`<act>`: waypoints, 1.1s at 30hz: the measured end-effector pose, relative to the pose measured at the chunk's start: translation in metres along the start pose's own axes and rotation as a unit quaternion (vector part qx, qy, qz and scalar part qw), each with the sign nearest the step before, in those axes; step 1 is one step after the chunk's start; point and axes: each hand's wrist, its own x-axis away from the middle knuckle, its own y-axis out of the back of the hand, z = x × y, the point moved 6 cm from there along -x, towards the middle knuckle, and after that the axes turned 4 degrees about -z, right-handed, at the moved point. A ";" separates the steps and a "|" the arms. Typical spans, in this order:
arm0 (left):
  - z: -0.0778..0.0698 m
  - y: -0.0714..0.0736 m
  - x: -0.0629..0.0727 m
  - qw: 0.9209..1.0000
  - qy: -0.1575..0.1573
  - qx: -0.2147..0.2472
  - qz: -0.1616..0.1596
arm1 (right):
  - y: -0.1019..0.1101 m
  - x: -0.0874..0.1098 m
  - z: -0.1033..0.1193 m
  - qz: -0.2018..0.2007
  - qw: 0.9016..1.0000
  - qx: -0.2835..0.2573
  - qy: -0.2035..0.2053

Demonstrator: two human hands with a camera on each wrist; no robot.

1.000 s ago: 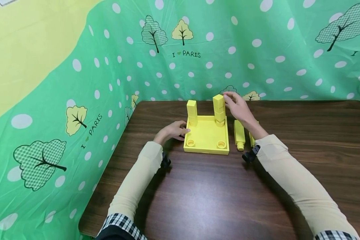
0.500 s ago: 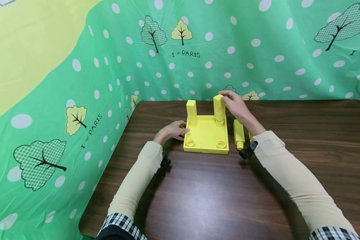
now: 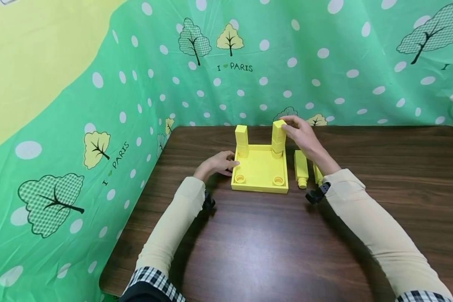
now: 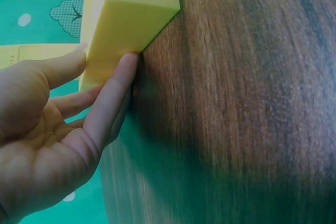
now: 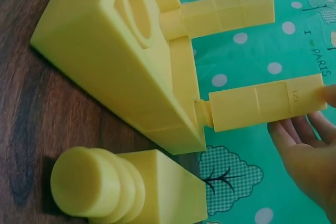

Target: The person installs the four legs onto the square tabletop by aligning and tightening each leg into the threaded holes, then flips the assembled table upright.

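A square yellow toy tabletop [image 3: 260, 170] with a raised rim lies underside up on the table. My left hand [image 3: 217, 163] pinches its left wall, thumb at the rim and fingers on the outer side [image 4: 118, 30]. One square yellow leg [image 3: 241, 140] stands at the back left corner. At the back right corner stands another leg [image 3: 278, 136], whose top end my right hand [image 3: 301, 135] holds between thumb and fingers. In the right wrist view a narrow round neck shows between this leg [image 5: 262, 103] and the tabletop. Both front corners have round sockets [image 3: 278, 181].
To the right of the tabletop lies a loose yellow leg [image 3: 301, 167] with a ridged round end facing the near side. A second loose leg [image 3: 318, 175] is partly hidden by my right forearm. A green patterned cloth [image 3: 264, 84] hangs behind the dark wooden table [image 3: 249, 243].
My right hand has shifted slightly left, then back right, at the top of the back right leg. That leg's top now leans a little further right. My left hand stays in place.
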 end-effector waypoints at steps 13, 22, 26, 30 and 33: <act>0.001 0.001 -0.002 1.000 0.011 0.006 0.002 | 0.005 0.009 0.006 -0.046 0.985 0.166 0.026; 0.001 0.001 -0.001 1.000 0.009 0.005 0.001 | 0.004 0.014 0.010 -0.075 0.971 0.224 0.044; 0.002 0.001 -0.001 1.000 0.009 0.005 0.000 | 0.003 0.015 0.010 -0.086 0.967 0.231 0.058; 0.002 0.001 -0.001 1.000 0.009 0.003 0.001 | 0.004 0.014 0.009 -0.096 0.965 0.234 0.063; 0.002 0.001 0.000 1.000 0.009 0.001 0.001 | 0.004 0.014 0.008 -0.100 0.964 0.235 0.066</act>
